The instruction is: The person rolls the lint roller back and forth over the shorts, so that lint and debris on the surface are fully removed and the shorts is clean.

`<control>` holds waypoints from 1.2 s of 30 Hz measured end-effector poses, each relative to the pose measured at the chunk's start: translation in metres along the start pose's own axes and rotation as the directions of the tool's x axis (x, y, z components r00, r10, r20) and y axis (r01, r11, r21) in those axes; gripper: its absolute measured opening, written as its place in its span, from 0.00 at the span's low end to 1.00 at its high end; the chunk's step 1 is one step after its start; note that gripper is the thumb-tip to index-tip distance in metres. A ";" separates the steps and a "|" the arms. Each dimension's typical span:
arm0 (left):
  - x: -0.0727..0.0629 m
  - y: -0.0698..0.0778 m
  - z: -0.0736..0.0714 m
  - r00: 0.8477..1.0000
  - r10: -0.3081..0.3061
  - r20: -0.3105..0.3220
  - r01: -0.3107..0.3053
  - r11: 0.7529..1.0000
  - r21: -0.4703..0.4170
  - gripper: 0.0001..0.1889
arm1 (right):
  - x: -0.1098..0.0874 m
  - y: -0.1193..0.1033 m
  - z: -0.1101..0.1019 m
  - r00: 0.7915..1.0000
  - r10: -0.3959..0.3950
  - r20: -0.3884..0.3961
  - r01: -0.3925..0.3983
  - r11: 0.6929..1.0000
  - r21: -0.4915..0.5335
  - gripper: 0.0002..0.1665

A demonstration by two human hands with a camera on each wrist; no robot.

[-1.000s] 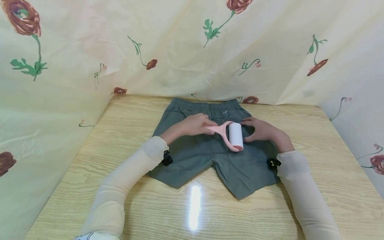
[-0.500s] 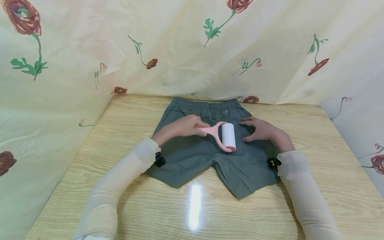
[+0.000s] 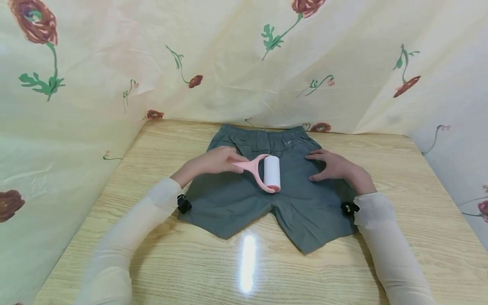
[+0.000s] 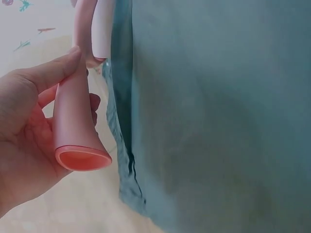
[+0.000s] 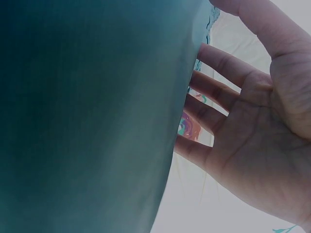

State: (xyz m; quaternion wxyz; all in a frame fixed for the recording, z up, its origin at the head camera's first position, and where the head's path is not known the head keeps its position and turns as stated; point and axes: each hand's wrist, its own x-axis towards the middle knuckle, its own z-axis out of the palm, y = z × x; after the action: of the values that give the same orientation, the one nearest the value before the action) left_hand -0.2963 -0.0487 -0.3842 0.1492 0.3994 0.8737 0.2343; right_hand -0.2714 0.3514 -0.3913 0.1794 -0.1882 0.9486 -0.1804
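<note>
Dark grey-green shorts (image 3: 301, 199) lie spread flat, waistband toward the back. My left hand (image 3: 217, 160) grips the pink handle of a lint roller (image 3: 272, 173), whose white roll rests on the middle of the shorts. In the left wrist view the thumb and fingers of that hand (image 4: 24, 126) wrap round the hollow-ended handle (image 4: 75, 116). On the shorts' right side, my right hand (image 3: 335, 165) rests its fingertips and thumb on the cloth, spread apart. The right wrist view shows this hand (image 5: 262, 116) with fingers extended against the fabric (image 5: 112, 116).
Beneath the shorts is a wood-grain table (image 3: 190, 271), with a bright light reflection near its front. A flower-patterned sheet (image 3: 228, 63) hangs behind and along both sides. Each wrist carries a small black camera mount.
My left hand has drawn the lint roller leftward across the shorts, from beside the right hand to the middle. The right hand stays in place on the cloth.
</note>
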 end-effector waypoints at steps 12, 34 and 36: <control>-0.039 -0.023 -0.018 0.998 -0.054 0.017 0.054 0.997 -0.054 0.25 | -0.002 -0.003 0.000 1.000 -0.018 -0.008 0.018 1.000 0.014 0.47; -0.104 -0.051 -0.045 0.980 -0.196 -0.025 0.194 0.978 -0.072 0.25 | 0.000 0.002 0.001 1.000 -0.013 -0.003 0.013 1.000 0.007 0.48; -0.108 -0.051 -0.047 0.979 -0.200 -0.026 0.198 0.978 -0.069 0.25 | 0.000 0.001 0.001 1.000 -0.012 -0.001 0.012 1.000 0.010 0.48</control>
State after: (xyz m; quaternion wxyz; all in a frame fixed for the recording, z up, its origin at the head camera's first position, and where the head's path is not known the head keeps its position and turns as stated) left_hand -0.2811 -0.1743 -0.3635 0.1705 0.3008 0.9035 0.2533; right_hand -0.2713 0.3527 -0.3923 0.1787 -0.1929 0.9466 -0.1866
